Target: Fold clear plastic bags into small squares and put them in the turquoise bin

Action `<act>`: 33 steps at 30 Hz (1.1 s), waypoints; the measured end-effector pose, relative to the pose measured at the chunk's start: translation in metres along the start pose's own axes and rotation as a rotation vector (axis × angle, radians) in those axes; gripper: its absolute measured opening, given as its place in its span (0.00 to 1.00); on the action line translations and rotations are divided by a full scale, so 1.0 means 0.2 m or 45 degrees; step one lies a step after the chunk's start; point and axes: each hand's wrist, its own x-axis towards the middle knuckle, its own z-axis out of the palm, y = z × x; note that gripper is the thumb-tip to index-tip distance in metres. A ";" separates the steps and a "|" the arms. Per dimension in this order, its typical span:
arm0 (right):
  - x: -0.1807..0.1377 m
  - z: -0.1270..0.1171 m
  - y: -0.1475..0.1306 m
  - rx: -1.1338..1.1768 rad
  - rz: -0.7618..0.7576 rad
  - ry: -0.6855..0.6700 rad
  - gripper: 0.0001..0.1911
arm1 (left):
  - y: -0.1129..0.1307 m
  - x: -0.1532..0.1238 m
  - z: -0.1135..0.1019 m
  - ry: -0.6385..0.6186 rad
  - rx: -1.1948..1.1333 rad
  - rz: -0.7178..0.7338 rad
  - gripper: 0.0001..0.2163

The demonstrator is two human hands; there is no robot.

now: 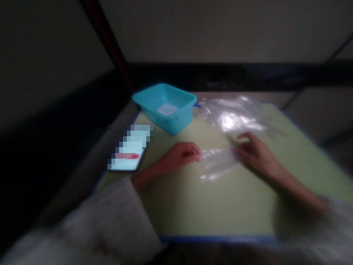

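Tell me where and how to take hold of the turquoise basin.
Grip the turquoise basin by its rim at the near corner, probably best from the near side and slightly above. It stands upright, open top up, with walls narrowing below the rim; the clear plastic sheeting lies close on its right.

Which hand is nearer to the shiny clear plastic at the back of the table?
Right. The right hand is just in front of the shiny clear plastic; the left hand is farther from it, forward and to its left.
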 end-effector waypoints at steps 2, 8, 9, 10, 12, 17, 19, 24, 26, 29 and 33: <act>0.00 0.00 0.00 -0.007 -0.013 -0.008 0.18 | 0.00 0.00 0.00 -0.006 -0.009 0.006 0.03; 0.01 0.01 0.00 -0.078 -0.034 0.000 0.17 | 0.00 0.00 0.00 -0.014 -0.013 0.004 0.03; 0.01 0.01 -0.01 -0.105 -0.045 0.008 0.16 | 0.00 0.00 0.00 -0.012 -0.008 0.000 0.03; 0.01 0.01 -0.01 -0.134 -0.054 0.014 0.16 | 0.00 0.00 0.00 -0.010 -0.001 -0.002 0.03; 0.00 0.01 -0.02 -0.196 -0.062 0.022 0.17 | 0.01 0.00 0.00 -0.005 0.018 0.006 0.03; 0.00 0.00 0.00 -0.311 -0.061 0.042 0.16 | -0.01 0.00 0.01 -0.001 0.054 0.020 0.03; 0.00 -0.01 0.01 -0.337 -0.066 0.038 0.16 | -0.02 0.00 0.01 -0.005 0.061 0.010 0.03; 0.01 0.00 0.03 -0.387 -0.088 0.057 0.14 | -0.02 0.00 0.01 -0.010 0.080 0.017 0.04; 0.01 0.00 0.03 -0.432 -0.107 0.076 0.14 | -0.02 0.00 0.01 -0.014 0.085 0.016 0.04; 0.02 0.01 0.02 -0.491 -0.152 0.091 0.14 | -0.02 0.00 0.01 -0.019 0.078 0.009 0.04; 0.01 0.00 0.01 -0.610 -0.183 0.112 0.13 | -0.02 0.00 0.01 -0.025 0.078 0.014 0.04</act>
